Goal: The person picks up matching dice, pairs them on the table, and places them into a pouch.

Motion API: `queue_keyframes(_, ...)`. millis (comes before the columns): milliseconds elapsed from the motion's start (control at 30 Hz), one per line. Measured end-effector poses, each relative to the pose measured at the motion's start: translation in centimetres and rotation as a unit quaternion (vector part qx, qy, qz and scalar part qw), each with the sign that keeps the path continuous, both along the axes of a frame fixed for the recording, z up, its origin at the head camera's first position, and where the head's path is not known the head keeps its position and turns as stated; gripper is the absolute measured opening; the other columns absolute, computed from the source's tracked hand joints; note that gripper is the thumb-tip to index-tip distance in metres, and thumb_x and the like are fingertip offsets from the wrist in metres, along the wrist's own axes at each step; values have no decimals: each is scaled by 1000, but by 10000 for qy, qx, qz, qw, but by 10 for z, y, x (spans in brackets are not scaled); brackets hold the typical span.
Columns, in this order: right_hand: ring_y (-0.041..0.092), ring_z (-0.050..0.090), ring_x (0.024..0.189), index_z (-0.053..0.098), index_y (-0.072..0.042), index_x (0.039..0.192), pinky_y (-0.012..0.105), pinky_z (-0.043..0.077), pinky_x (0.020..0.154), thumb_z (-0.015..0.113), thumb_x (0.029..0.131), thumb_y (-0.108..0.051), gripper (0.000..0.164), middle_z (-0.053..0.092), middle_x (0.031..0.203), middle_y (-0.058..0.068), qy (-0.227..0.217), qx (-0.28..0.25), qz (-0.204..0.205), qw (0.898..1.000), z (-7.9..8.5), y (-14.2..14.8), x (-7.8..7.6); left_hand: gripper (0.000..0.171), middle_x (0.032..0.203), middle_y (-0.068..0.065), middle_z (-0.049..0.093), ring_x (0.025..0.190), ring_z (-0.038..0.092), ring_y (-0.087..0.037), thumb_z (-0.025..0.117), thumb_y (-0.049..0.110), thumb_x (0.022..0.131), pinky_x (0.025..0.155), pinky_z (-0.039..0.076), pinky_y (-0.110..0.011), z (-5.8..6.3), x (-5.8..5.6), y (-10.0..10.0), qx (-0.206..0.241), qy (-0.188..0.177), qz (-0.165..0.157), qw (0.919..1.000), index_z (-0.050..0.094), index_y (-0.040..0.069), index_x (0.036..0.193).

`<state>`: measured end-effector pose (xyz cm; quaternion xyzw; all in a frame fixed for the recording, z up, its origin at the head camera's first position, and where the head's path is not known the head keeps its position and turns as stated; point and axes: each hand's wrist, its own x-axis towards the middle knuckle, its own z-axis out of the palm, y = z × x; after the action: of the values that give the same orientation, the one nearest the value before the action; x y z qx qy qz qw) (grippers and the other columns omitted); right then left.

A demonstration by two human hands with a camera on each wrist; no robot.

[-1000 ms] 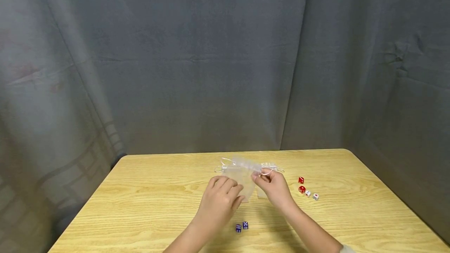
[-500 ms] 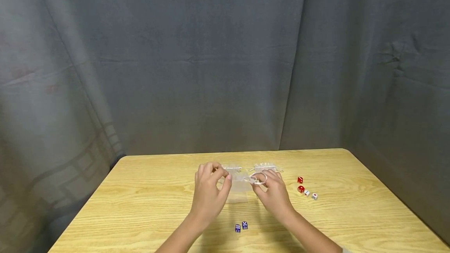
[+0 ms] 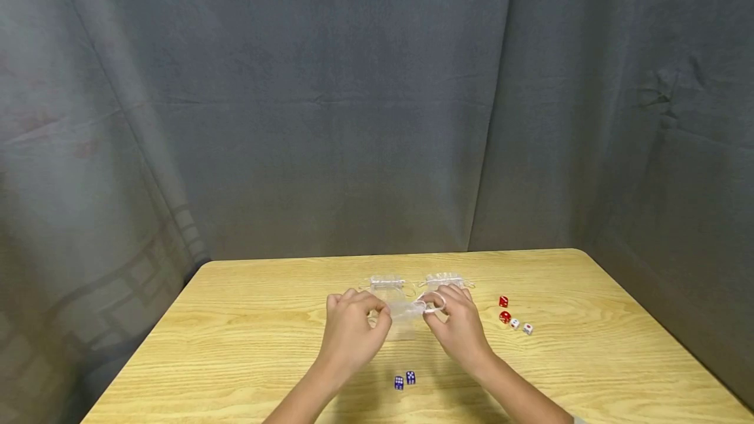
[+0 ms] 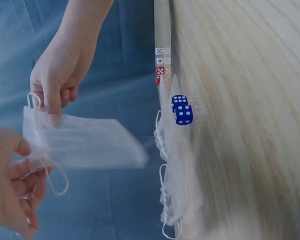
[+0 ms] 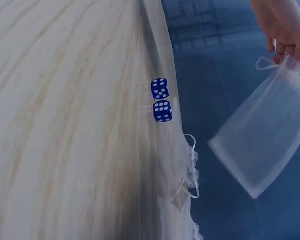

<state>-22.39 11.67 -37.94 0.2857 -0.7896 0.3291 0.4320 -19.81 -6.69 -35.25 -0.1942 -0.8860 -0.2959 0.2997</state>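
A sheer white drawstring pouch [image 3: 400,309] is stretched between both hands above the table. My left hand [image 3: 353,327] pinches one side of its mouth with thumb and fingers. At the opposite side, my right hand [image 3: 459,320] grips the edge, where a white cord loop stands out. In the left wrist view the body of the pouch [image 4: 90,142] hangs flat and slightly blurred, with nothing visible inside. Two similar pouches lie behind the hands, a left one [image 3: 387,281] and a right one [image 3: 444,278], each partly covered in the head view.
Two blue dice [image 3: 398,383] lie near the front, between the forearms. To the right are two red dice [image 3: 504,317] and two white dice [image 3: 527,329]. The wooden table [image 3: 247,332] ends at a grey curtain [image 3: 353,149] behind.
My left hand has risen from lying loosely beside the pouch and now pinches its mouth. The pouch has come down and towards me, now drawn across between the hands. The dice have stayed put.
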Motion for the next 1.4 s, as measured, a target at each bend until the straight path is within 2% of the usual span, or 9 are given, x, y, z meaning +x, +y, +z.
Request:
queue_keyframes(200,0,42,65,67,-13,75,25,35,62,77,59,8,28,58,72,-13,-507,38,-151,9986,-4,-1,0,6,78,7,64,73,49,-8,67,8,74,77,27,-39,-1,2,1,-262,-162,-6,9995,68,11,78)
queue_keyframes(367,5,47,66,68,-15,76,29,36,64,80,64,0,22,61,74,-12,-1240,245,-354,9914,-7,-2,1,8,82,4,65,75,49,-10,70,10,77,79,26,-43,1,3,1,-432,-169,90,9989,70,10,84)
queue_keyframes(567,11,54,70,69,-14,78,33,35,68,78,70,-12,12,64,78,-7,-2327,1134,-558,9643,-11,-1,3,14,84,2,66,78,51,-12,72,11,77,79,25,-44,4,3,-2,-462,-62,255,9986,70,9,91)
queue_keyframes(733,12,54,71,70,-12,81,34,35,68,76,74,-15,10,64,78,-5,-2846,1659,-289,9437,-14,-2,5,15,84,1,66,76,51,-12,73,10,76,79,25,-45,5,3,-4,-436,75,332,9985,70,9,90)
queue_keyframes(867,14,56,75,71,-11,82,51,39,77,75,75,-17,10,66,82,-3,-3184,1887,-67,9290,-15,-2,7,14,83,2,66,74,50,-12,74,9,75,78,25,-44,5,3,-5,-416,145,374,9983,70,10,89)
queue_keyframes(1000,17,58,77,72,-11,83,66,31,82,76,73,-18,13,68,85,0,-3424,2076,136,9162,-15,-2,10,14,83,2,66,73,49,-11,74,9,75,77,25,-44,5,3,-5,-441,146,410,9981,70,9,88)
queue_keyframes(1167,13,57,72,72,-9,84,52,37,76,76,74,-19,15,68,83,-2,-3720,2359,363,8970,-17,0,12,13,82,2,66,73,48,-11,74,9,75,77,24,-43,4,4,-5,-443,156,412,9980,70,9,88)
queue_keyframes(1300,19,60,77,72,-9,84,56,36,81,75,73,-17,14,68,81,-4,-3914,2514,485,8839,-18,0,13,13,82,2,66,73,49,-11,74,9,75,77,24,-43,4,4,-4,-421,193,400,9981,70,9,88)
queue_keyframes(1400,18,57,77,72,-10,82,52,35,83,76,72,-16,12,66,75,-7,-4017,2548,581,8777,-19,-1,14,13,82,2,66,73,49,-11,74,10,75,77,24,-43,4,4,-5,-409,215,416,9981,70,9,88)
